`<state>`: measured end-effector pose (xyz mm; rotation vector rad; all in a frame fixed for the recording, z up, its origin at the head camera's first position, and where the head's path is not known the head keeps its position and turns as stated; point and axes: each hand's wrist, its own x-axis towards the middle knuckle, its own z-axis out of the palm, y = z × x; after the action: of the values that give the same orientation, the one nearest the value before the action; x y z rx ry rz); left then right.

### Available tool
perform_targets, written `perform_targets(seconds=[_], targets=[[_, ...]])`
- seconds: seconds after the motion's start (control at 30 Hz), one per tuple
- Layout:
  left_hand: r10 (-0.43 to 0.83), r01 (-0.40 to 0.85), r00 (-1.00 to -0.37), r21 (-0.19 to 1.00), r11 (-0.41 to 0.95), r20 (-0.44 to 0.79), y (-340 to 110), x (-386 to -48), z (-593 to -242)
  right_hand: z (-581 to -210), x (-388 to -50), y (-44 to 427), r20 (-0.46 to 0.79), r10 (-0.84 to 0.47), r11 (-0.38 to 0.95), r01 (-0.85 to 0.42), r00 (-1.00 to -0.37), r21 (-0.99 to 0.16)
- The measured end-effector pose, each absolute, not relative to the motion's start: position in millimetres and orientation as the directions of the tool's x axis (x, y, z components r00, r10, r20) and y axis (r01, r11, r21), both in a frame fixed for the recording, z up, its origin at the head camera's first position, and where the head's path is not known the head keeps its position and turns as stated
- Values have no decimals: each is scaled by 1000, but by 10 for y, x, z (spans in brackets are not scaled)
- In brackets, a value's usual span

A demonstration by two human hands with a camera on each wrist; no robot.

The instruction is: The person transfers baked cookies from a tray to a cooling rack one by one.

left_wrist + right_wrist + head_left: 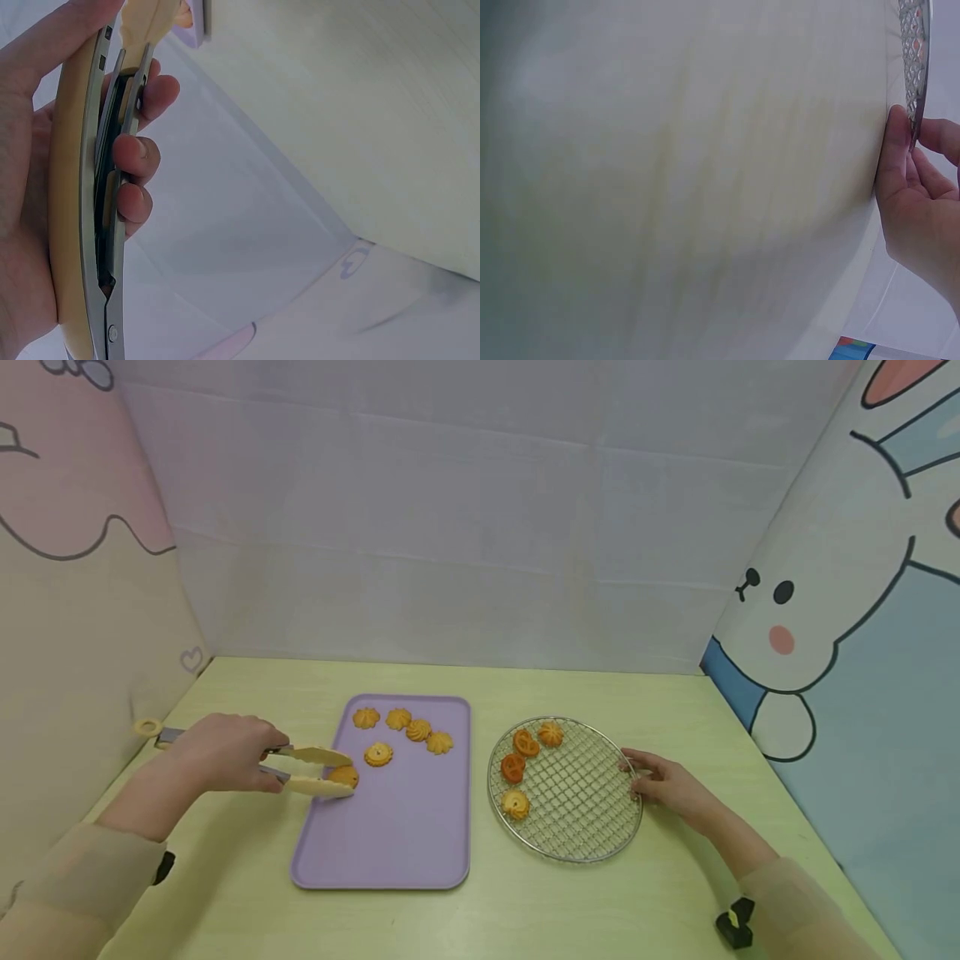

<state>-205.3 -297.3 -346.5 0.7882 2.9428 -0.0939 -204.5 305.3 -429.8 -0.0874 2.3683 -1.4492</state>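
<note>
My left hand (228, 753) grips a pair of tongs (315, 755) with cream tips and steel arms. Between the tips, at the left edge of a purple tray (405, 852), is a round golden cookie (344, 777). In the left wrist view, the fingers wrap round the tongs' handle (71, 195). On the right, my right hand (670, 787) pinches the rim of a round wire rack (585, 810) between thumb and fingers; the right wrist view shows the rack's edge (916, 67) between them. Several cookies (515, 803) lie along the rack's left side.
Several more cookies (418, 730) sit in the upper part of the tray. Tray and rack stand side by side on a pale yellow-green table (525, 910). A white back wall (465, 527) and printed side walls (885, 693) enclose it.
</note>
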Motion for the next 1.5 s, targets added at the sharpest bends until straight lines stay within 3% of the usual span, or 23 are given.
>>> perform_targets(seconds=[0.53, 0.93, 1.5], targets=[[501, 507, -860, -42, 861, -99, -2976, -2040, -3465, -4301, -2038, 3055, -266, -242, 463, 130, -933, -877], [498, 499, -860, 19, 866, -106, -2919, -2059, -3384, -4304, -2042, 3063, -268, -244, 454, 135, -932, -881], [511, 516, -856, 55, 855, 84, -2707, -2103, -3230, -4281, -2047, 3044, -284, -235, 465, 149, -930, -873]])
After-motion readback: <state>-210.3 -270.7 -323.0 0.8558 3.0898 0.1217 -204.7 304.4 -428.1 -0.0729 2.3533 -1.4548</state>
